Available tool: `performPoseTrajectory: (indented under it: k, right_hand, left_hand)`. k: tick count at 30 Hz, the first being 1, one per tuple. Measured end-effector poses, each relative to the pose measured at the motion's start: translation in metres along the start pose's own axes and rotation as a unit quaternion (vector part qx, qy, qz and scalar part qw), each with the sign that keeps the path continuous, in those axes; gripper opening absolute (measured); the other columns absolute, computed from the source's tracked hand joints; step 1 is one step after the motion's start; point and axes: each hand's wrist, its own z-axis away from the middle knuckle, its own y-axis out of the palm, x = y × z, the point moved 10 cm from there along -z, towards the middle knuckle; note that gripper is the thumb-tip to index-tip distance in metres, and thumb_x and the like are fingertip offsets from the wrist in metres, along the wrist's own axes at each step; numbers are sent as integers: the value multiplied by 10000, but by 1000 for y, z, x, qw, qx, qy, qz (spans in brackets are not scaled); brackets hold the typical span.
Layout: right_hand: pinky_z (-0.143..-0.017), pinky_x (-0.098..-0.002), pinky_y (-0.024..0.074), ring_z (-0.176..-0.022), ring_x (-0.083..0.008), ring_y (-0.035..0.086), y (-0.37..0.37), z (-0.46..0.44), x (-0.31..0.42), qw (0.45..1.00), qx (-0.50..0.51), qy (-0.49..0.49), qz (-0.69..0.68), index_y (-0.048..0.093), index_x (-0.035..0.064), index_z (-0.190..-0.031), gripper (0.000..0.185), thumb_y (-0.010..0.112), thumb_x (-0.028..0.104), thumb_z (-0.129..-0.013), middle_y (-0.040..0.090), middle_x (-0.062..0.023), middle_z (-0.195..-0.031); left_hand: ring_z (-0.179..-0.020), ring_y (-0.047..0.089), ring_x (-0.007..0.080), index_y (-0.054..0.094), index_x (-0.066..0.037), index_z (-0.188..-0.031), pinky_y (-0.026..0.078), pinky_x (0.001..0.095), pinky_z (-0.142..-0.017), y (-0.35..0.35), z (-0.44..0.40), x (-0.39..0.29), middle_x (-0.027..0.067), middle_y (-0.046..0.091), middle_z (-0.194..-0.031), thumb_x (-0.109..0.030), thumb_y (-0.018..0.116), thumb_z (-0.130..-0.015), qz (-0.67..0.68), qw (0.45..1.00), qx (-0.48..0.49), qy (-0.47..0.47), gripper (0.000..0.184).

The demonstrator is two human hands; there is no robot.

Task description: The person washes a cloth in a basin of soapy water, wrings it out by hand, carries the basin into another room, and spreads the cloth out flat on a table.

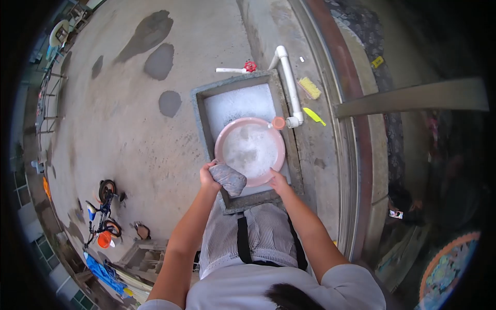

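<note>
A pink basin (220,139) full of white suds sits in a stone sink (201,124), with more foam behind it. My left hand (208,177) grips a wet, bunched grey patterned cloth (230,179) over the basin's near left rim. At the near right rim is my right hand (278,182), its fingers closed on the edge of the basin. A small orange cup-like item (278,123) is at the basin's far right edge.
A white pipe (291,85) runs along the sink's right side, near a yellow brush (309,88) and a green-yellow scraper-like tool (314,116). A red-handled tap (250,66) is beyond the sink. A small bike (106,212) stands at left.
</note>
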Motion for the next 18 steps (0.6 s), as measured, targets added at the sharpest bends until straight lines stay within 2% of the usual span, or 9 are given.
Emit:
performPoseTrajectory:
  k: [3, 6, 10, 12, 14, 16, 17, 18]
  right_hand:
    - [-906, -481, 375, -1032, -303, 494, -47, 7, 0, 961, -272, -10, 50, 437, 28, -1219, 738, 713, 450, -681, 433, -190, -1234]
    - [-876, -466, 385, -910, -266, 545, -29, -17, -11, 995, -65, 80, -2, 546, 38, -1075, 569, 725, 402, -676, 554, -166, -1051]
    - [-769, -430, 437, -815, -216, 555, -25, -29, 26, 979, -80, -112, 148, 611, 32, -948, 414, 724, 347, -704, 599, -114, -895]
    - [-755, -435, 451, -863, -229, 566, -67, -71, -1, 959, -222, -86, 151, 590, 44, -1010, 432, 714, 339, -720, 599, -118, -902]
    - [-759, -441, 458, -916, -246, 570, -61, -79, -7, 969, -211, -57, 117, 564, 61, -1062, 447, 704, 330, -734, 599, -128, -908]
    - [-779, -448, 459, -975, -267, 566, -9, -25, 14, 997, -54, -12, 50, 531, 86, -1104, 458, 697, 320, -746, 597, -143, -910]
    - [-684, -399, 480, -892, -270, 601, -9, -19, 15, 995, -71, -19, 62, 490, 128, -1126, 444, 683, 288, -760, 602, -131, -915]
    - [-626, -360, 475, -803, -238, 599, -12, -17, 15, 993, -70, -35, 85, 503, 96, -1081, 413, 687, 256, -748, 605, -121, -890]
  left_hand:
    - [-857, 586, 313, 564, -52, -883, 452, 457, -848, -32, -8, -9, 137, 621, -903, -165, 481, -697, 8, 999, -22, 27, 233]
    - [-856, 586, 309, 549, -46, -898, 454, 453, -849, -46, -5, -9, 141, 619, -903, -163, 479, -699, 12, 999, -36, 30, 242]
    - [-846, 594, 311, 538, -37, -888, 469, 441, -837, -56, 4, 1, 158, 627, -921, -155, 484, -699, 33, 998, -52, 25, 229]
    - [-848, 592, 308, 533, -35, -906, 470, 436, -832, -53, 14, 5, 157, 626, -925, -158, 485, -705, 22, 997, -68, 23, 240]
    - [-842, 592, 304, 532, -38, -920, 472, 432, -825, -55, 10, 8, 155, 626, -923, -159, 487, -710, 16, 998, -57, 29, 247]
    - [-835, 592, 302, 533, -39, -933, 474, 430, -816, -71, 6, 12, 153, 626, -919, -159, 487, -715, 25, 998, -52, 32, 253]
    - [-831, 593, 302, 535, -39, -939, 476, 431, -811, -78, 1, 15, 153, 626, -917, -159, 487, -717, 34, 998, -47, 31, 257]
    - [-826, 593, 301, 536, -40, -945, 477, 432, -805, -78, 1, 18, 154, 626, -915, -159, 486, -719, 44, 998, -39, 29, 261]
